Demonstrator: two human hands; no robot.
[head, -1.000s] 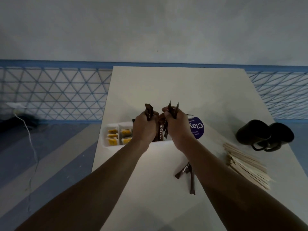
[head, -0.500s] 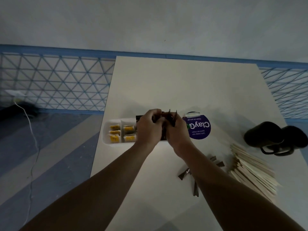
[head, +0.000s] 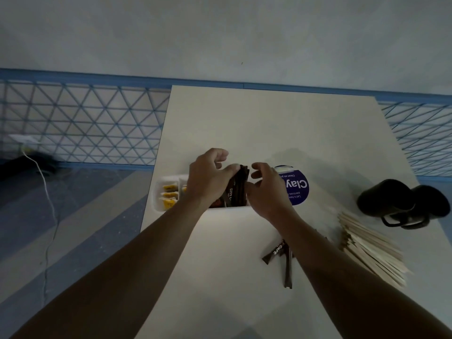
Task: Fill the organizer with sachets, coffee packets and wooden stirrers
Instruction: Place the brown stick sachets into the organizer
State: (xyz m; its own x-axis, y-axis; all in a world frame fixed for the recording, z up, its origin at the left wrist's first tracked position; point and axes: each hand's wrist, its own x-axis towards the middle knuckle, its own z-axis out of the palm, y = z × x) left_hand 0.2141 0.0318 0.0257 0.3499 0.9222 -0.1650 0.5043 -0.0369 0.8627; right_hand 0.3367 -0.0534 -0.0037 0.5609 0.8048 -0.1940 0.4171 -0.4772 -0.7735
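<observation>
On the head camera, my only view, the white organizer (head: 159, 195) sits at the left edge of the pale table (head: 244, 118), just left of the frame's centre. Both hands meet over its right part.

The dark coffee packets (head: 238, 189) stand upright in that compartment, packed side by side, and they lie directly between the two hands. The left hand (head: 210, 179) comes in from the lower left. Its thumb rests against the top of the bundle while its fingers (head: 220, 155) are loosely curled and lifted clear above, so it pinches nothing. The right hand (head: 266, 189) sits just right of the packets with its fingers loosely curled and holding nothing. Its forefinger tip is a little apart from the top corner of the bundle. I cannot tell whether its thumb touches the side.

Yellow sachets (head: 170, 195) fill the compartments at the organizer's left end. Two loose coffee sticks (head: 281, 255) lie on the table under the right forearm, lower right of centre. The wooden stirrers (head: 371, 250) lie in a fanned stack further right. Two black mugs (head: 401, 204) lie beyond them at the right edge. A round purple label (head: 297, 189) shows just behind the right hand.
</observation>
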